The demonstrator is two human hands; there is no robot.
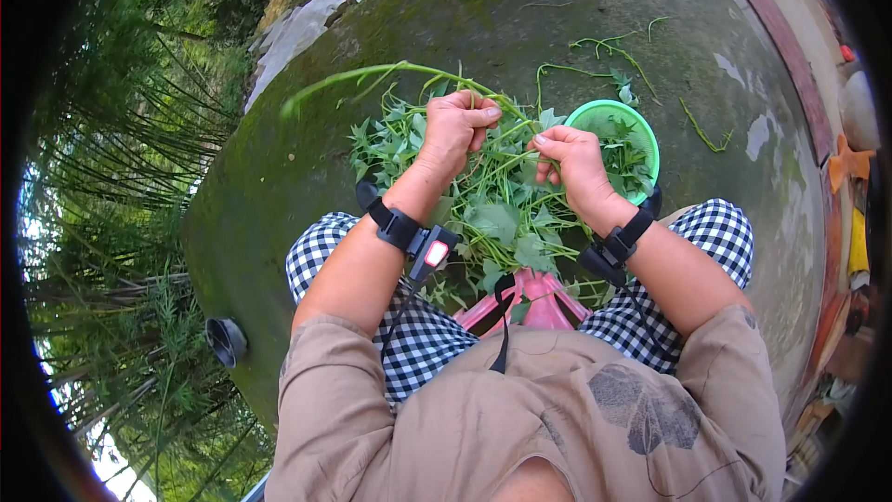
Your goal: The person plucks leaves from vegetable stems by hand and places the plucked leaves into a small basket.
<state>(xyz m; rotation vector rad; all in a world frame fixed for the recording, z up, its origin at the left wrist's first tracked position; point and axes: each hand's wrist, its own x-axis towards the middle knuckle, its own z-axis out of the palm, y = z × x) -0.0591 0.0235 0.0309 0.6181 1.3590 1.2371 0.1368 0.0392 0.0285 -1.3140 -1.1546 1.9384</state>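
My left hand (457, 130) is closed around a long green vine stem (372, 72), which stretches out to the left past the fist. Thumb and fingertips of my right hand (571, 160) pinch the same vine near its right end, a short way from the left hand. Below both hands lies a heap of leafy green vines (492, 218) between my knees. Just right of the right hand stands a green plastic basket (656, 151) with picked leaves (624, 156) inside. What the left palm covers is hidden.
A pink plastic stool (537, 302) is between my legs. Loose stems (703, 125) are scattered on the mossy concrete ground (520, 14). A dark bucket (226, 342) lies at the left edge by the bushes. Assorted items line the right side.
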